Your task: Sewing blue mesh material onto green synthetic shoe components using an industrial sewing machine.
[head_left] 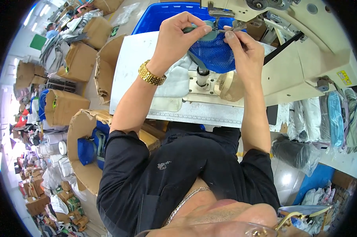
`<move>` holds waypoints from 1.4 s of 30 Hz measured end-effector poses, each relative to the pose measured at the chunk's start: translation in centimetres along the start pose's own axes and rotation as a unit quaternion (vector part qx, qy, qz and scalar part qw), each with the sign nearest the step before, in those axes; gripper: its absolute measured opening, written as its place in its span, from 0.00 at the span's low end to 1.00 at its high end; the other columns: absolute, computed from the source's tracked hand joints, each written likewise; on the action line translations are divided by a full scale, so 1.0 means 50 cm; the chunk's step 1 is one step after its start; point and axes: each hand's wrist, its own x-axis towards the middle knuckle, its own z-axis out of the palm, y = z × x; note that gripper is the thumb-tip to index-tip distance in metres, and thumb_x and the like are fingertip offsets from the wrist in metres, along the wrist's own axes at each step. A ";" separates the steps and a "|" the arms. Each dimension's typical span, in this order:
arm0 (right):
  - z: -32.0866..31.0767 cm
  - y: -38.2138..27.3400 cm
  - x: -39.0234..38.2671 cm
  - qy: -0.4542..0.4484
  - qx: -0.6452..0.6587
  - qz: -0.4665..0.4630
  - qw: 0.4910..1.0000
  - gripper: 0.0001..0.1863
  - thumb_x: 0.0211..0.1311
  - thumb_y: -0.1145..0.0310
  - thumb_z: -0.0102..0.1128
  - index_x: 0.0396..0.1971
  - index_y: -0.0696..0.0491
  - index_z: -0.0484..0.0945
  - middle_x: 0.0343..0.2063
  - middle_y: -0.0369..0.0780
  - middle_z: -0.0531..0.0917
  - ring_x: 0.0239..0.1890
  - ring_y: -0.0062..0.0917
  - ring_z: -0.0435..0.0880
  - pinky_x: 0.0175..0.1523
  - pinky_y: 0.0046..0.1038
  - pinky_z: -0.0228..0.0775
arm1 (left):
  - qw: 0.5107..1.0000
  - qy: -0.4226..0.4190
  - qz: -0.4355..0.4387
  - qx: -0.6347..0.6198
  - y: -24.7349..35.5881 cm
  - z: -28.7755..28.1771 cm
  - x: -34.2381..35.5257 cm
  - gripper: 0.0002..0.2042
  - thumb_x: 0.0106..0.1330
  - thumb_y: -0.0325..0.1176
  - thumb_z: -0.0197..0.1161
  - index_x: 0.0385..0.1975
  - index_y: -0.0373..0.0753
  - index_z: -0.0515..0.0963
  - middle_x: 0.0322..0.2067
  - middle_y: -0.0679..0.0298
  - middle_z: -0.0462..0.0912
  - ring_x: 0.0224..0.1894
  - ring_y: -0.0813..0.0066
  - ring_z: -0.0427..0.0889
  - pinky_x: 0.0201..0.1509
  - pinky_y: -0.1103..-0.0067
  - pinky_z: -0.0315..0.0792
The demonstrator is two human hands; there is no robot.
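Note:
At the needle and presser foot (219,14) of a cream post-bed sewing machine (324,39), a blue mesh fabric piece (214,53) hangs down around the post (202,77). Grey-green fabric (209,36) runs along its upper edge. My left hand (178,33), left of the needle, is closed in a pinch on that grey-green fabric. To the right of the needle, my right hand (246,47) pinches the mesh piece near its edge with thumb and forefinger; its other fingers are curled. Just what lies between those fingertips is partly hidden.
Pale cloth (172,81) lies on the white table (127,79) beside the post. Behind stands a blue plastic bin (151,17). Left of me, an open carton (77,134) holds blue pieces. Bagged fabric rolls (310,120) are on the right.

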 end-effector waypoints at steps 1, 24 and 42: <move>0.000 0.001 -0.001 0.001 0.001 0.001 1.000 0.11 0.62 0.65 0.65 0.38 0.57 0.85 0.30 0.37 0.86 0.30 0.15 0.78 0.37 0.20 0.70 | 1.000 -0.001 0.000 0.000 0.002 0.000 0.000 0.07 0.61 0.30 0.71 0.31 0.35 0.81 0.25 0.66 0.85 0.27 0.88 0.80 0.30 0.89 0.72; -0.001 0.018 0.005 -0.037 0.018 -0.001 0.999 0.12 0.56 0.68 0.67 0.39 0.58 0.84 0.28 0.35 0.85 0.32 0.16 0.80 0.39 0.21 0.71 | 0.997 -0.063 0.034 0.018 -0.014 -0.017 0.014 0.07 0.61 0.31 0.70 0.33 0.36 0.81 0.33 0.67 0.83 0.37 0.80 0.79 0.44 0.80 0.73; -0.010 0.026 0.057 -0.104 0.036 -0.001 0.994 0.15 0.57 0.73 0.63 0.45 0.55 0.85 0.38 0.34 0.86 0.38 0.14 0.79 0.48 0.19 0.70 | 0.994 -0.012 0.073 0.085 -0.018 -0.003 0.009 0.08 0.59 0.33 0.72 0.29 0.38 0.79 0.29 0.68 0.76 0.32 0.80 0.71 0.33 0.81 0.69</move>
